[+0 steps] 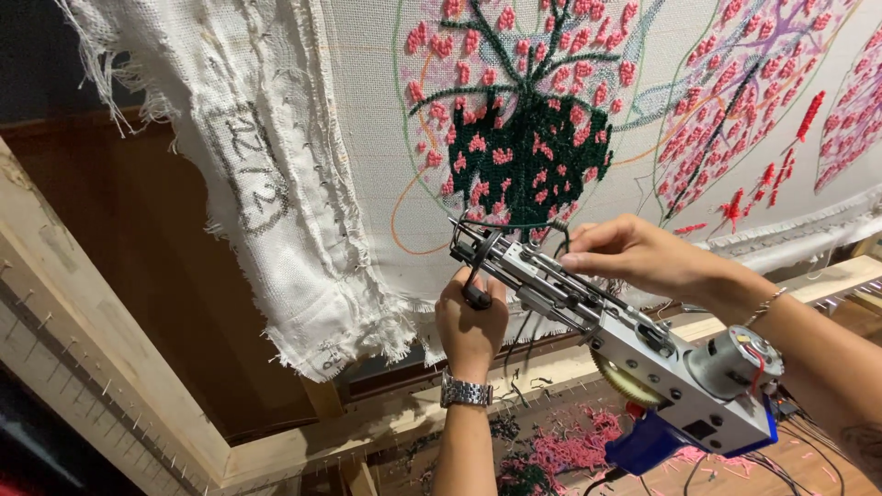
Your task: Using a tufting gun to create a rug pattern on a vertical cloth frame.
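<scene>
A metal tufting gun (625,349) with a blue handle, a gear and a small motor points its needle end at the lower edge of a white cloth (367,147) stretched on a wooden frame (110,367). The cloth carries a tufted design of dark green and pink yarn (528,138). My left hand (470,321), with a metal watch on the wrist, grips the black front handle under the gun's nose. My right hand (634,253), wearing a thin bracelet, pinches at the top of the gun's front part, where dark yarn runs.
The wooden frame's rails carry rows of small nails (55,367). Pink and dark green yarn scraps (570,450) lie on the floor below. The cloth's frayed corner (331,340) hangs loose at the left. More pink tufted shapes (735,92) fill the cloth to the right.
</scene>
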